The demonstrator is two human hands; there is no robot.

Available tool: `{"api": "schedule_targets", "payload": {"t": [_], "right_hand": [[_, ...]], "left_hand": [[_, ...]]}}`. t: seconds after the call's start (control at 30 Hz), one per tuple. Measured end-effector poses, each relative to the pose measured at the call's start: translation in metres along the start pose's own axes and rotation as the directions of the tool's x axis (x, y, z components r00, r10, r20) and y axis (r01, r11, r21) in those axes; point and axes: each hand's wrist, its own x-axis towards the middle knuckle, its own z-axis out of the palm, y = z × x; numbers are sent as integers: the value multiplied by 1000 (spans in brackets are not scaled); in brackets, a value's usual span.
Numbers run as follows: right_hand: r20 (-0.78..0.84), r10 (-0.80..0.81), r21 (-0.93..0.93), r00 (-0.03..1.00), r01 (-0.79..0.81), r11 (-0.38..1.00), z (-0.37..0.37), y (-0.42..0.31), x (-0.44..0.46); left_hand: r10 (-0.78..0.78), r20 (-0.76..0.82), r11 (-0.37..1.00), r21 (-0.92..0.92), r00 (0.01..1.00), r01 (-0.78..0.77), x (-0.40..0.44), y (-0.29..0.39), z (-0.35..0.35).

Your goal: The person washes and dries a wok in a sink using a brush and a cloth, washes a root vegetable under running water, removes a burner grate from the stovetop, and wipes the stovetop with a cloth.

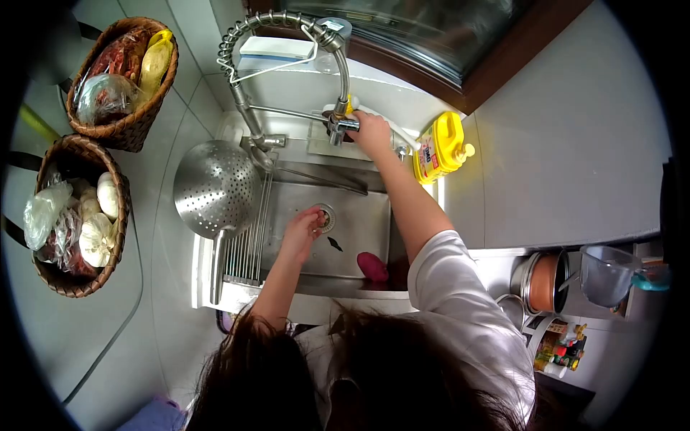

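Observation:
In the steel sink [352, 248], my left hand [303, 228] hovers beside the drain strainer [325, 218], its fingers curled; whether they hold anything is too small to tell. Bits of food lie in the strainer. My right hand [370, 134] reaches to the back of the sink, its fingers at the spray head [343, 128] of the coiled faucet [228, 61]. A dark leaf-like scrap [335, 244] and a reddish-purple object [371, 266] lie on the sink floor. No running water can be made out.
A perforated steel ladle [218, 188] rests on the rack [248, 241] at the left. Yellow detergent bottle [440, 149] stands right of the sink. Two wicker baskets [123, 133] with garlic and bagged food hang at the left. Pots [543, 282] and seasoning bottles [562, 350] are at the lower right.

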Motion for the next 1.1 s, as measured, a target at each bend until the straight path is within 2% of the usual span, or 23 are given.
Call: {"api": "schedule_targets", "payload": {"t": [0.07, 0.17, 0.27, 0.37, 0.47, 0.53, 0.6, 0.63, 0.7, 0.73, 0.77, 0.83, 0.87, 0.93, 0.97, 1.0, 1.07, 1.1], "right_hand": [[-64, -16, 53, 998, 19, 998, 12, -1, 1], [-70, -32, 101, 997, 39, 994, 12, 2, -6], [-189, -121, 163, 975, 152, 975, 4, 4, -18], [-272, -76, 410, 959, 187, 893, -1, 13, -31], [-327, 20, 564, 945, 178, 806, -39, 6, -52], [-373, -65, 510, 926, 263, 819, -75, 0, -74], [-408, -163, 429, 898, 346, 835, -92, 8, -103], [-391, -122, 455, 912, 307, 836, -103, 6, -120], [-356, -36, 505, 934, 225, 833, -127, 3, -148], [-286, 155, 680, 946, 86, 728, -128, 7, -157], [-24, 386, 941, 922, -109, 320, -130, 7, -164], [-5, 332, 864, 943, -163, 477, -153, 19, -166], [-103, 321, 761, 941, -133, 635, -162, 27, -165], [-280, 238, 474, 930, -82, 877, -177, 44, -155], [-372, 259, 410, 891, -93, 907, -195, 50, -143], [-458, 273, 344, 846, -114, 932, -209, 58, -130], [-468, 348, 354, 813, -188, 916, -213, 83, -99], [-377, 403, 337, 834, -282, 899, -200, 104, -82]], "left_hand": [[7, -8, 1000, -6, 1000, -7, -3, 3, 3], [20, 19, 999, -29, 1000, -20, 1, 3, 9], [49, 75, 998, -48, 996, -46, 16, 1, 18], [97, 93, 995, -36, 991, -94, 28, 8, 40], [118, 95, 993, -40, 988, -115, 30, 21, 71], [127, 101, 987, -108, 987, -116, 18, 39, 99], [87, 218, 962, -270, 972, -25, 21, 41, 114], [68, 278, 939, -343, 958, 33, 23, 39, 121], [146, 343, 977, -198, 928, -81, 23, 28, 142], [183, 382, 981, -129, 906, -144, 22, 24, 153], [165, 385, 986, -100, 908, -137, 20, 21, 163], [124, 392, 992, -38, 912, -118, 15, 14, 180], [102, 404, 990, -126, 909, -55, 16, 10, 188], [125, 375, 988, -133, 919, -80, 18, 5, 207], [141, 360, 986, -139, 922, -96, 21, 4, 218], [85, 286, 994, -95, 954, -60, 30, 0, 226], [103, 290, 992, -106, 951, -75, 45, -12, 241], [115, 294, 990, -111, 949, -86, 55, -17, 247]]}}
